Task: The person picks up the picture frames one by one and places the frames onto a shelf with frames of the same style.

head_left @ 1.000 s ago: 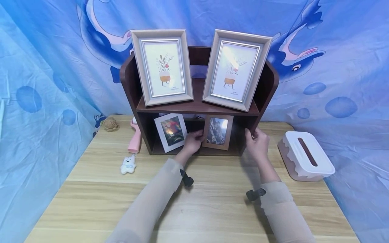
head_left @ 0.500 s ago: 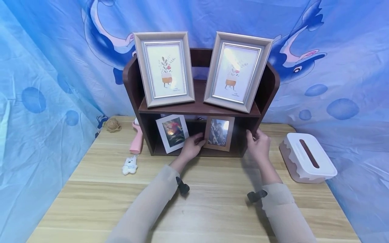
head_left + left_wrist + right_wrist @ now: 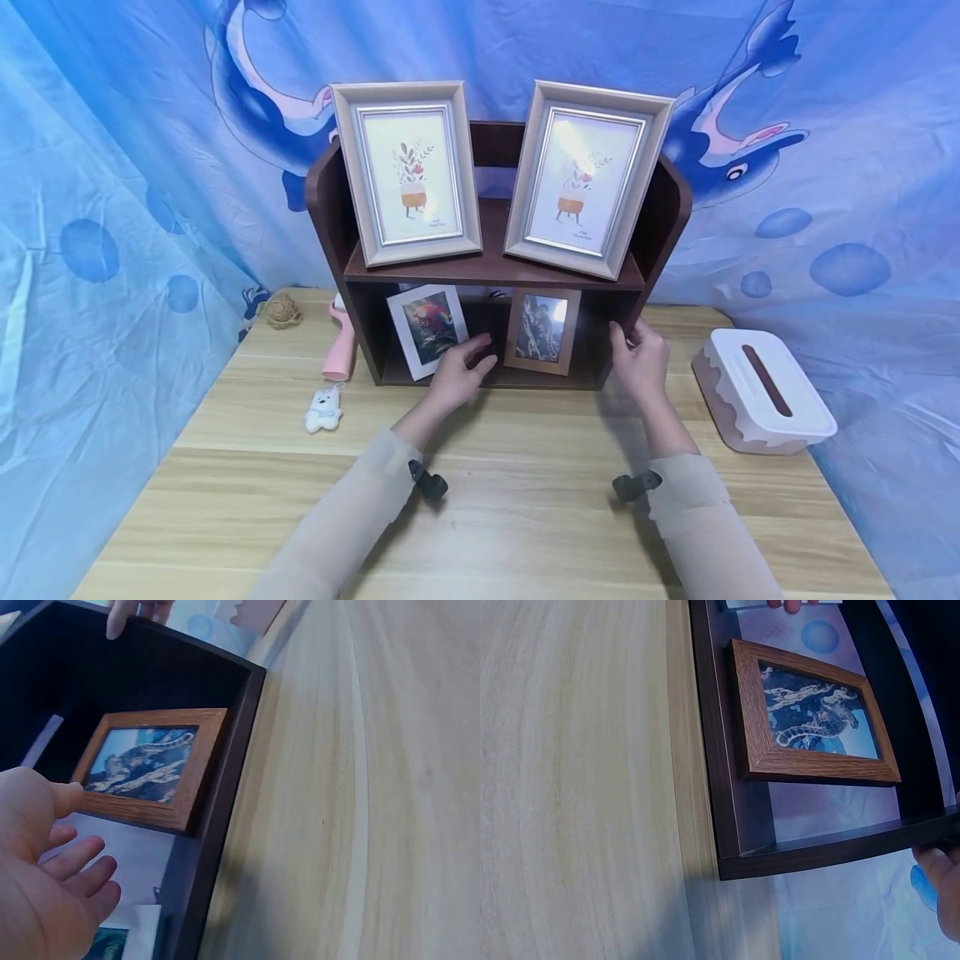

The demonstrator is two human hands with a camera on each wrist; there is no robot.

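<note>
The left hand [image 3: 456, 375] is in front of the lower compartment of the dark brown shelf [image 3: 491, 271], between a white frame with a parrot picture [image 3: 431, 327] and a brown wooden frame [image 3: 542, 331]. Its fingers are relaxed and apart, with nothing in them; in the left wrist view a gap shows between most fingers and the brown frame [image 3: 154, 766]. The right hand [image 3: 641, 360] holds the edge of the shelf's right side panel, as the right wrist view also shows at the panel [image 3: 840, 846]. Both lower frames stand tilted.
Two large beige frames [image 3: 408, 175] [image 3: 590, 179] stand on the upper shelf. A twine ball [image 3: 282, 311], a pink-handled roller [image 3: 340, 346] and a white bear charm [image 3: 324, 409] lie left. A white-lidded tissue box [image 3: 763, 390] is at right.
The left hand has moved left and toward the front, away from the brown frame's edge. The right hand has stayed at the side panel. The view has shifted slightly.
</note>
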